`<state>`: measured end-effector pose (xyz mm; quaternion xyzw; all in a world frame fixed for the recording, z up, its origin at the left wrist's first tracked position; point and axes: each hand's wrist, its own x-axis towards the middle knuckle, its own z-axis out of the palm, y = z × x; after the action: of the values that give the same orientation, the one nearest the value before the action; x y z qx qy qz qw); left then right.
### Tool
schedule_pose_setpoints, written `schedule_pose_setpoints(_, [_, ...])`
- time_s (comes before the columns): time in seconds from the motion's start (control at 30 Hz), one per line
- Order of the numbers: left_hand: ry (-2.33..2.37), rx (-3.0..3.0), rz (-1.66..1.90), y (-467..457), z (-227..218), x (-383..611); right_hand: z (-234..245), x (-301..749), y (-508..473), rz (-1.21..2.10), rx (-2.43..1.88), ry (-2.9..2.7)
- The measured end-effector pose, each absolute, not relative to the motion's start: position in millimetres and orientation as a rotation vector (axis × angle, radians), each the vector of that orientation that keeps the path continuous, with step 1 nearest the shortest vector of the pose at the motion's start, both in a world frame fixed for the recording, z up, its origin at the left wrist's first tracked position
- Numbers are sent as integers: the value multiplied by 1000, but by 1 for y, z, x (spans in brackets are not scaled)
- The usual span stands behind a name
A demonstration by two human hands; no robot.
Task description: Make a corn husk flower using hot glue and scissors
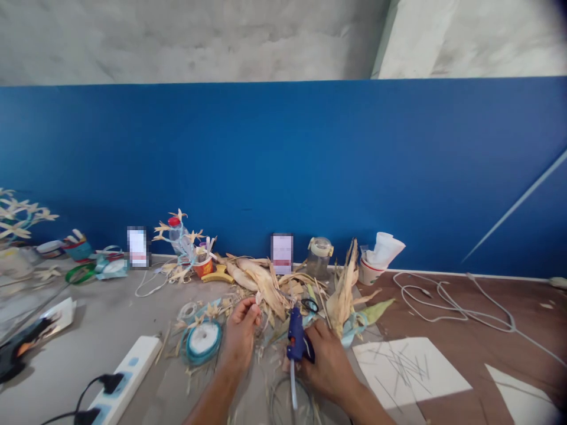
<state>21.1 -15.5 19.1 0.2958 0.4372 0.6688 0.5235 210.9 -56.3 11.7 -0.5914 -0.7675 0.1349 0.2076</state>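
Just left of the blue glue gun, the left hand is pinching what looks like a pale sliver between thumb and fingertips, while the right hand is wrapping its fingers around the gun's handle. Since the nozzle is pointing toward dried husks just beyond, a hot tip could scorch them, or burn the left fingers if the right wrist swings inward. Beyond the gun, a red cup to its left is holding slim sticks, a lidded jar to its right is hiding its contents, and farther right a paper cup is holding rolled white paper.
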Motion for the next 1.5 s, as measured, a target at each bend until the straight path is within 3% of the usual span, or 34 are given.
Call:
schedule_pose_setpoints(0.47, [1004, 703, 1549, -17, 22, 23, -10, 221, -47, 246, -1843, -2148])
schedule_pose_setpoints(1.07, [962, 717, 1511, -18, 19, 24, 10, 231, -26, 238, -1728, -2089])
schedule_pose_setpoints(1.17, [980, 713, 1494, -20, 21, 25, 20, 220, -26, 449, -1473, -1869])
schedule_pose_setpoints(1.37, [976, 710, 1482, -22, 21, 26, 18, 163, -14, 1319, -1129, -1175])
schedule_pose_setpoints(1.5, [1000, 781, 1446, -21, 18, 25, 19, 136, -11, 1492, -983, -864])
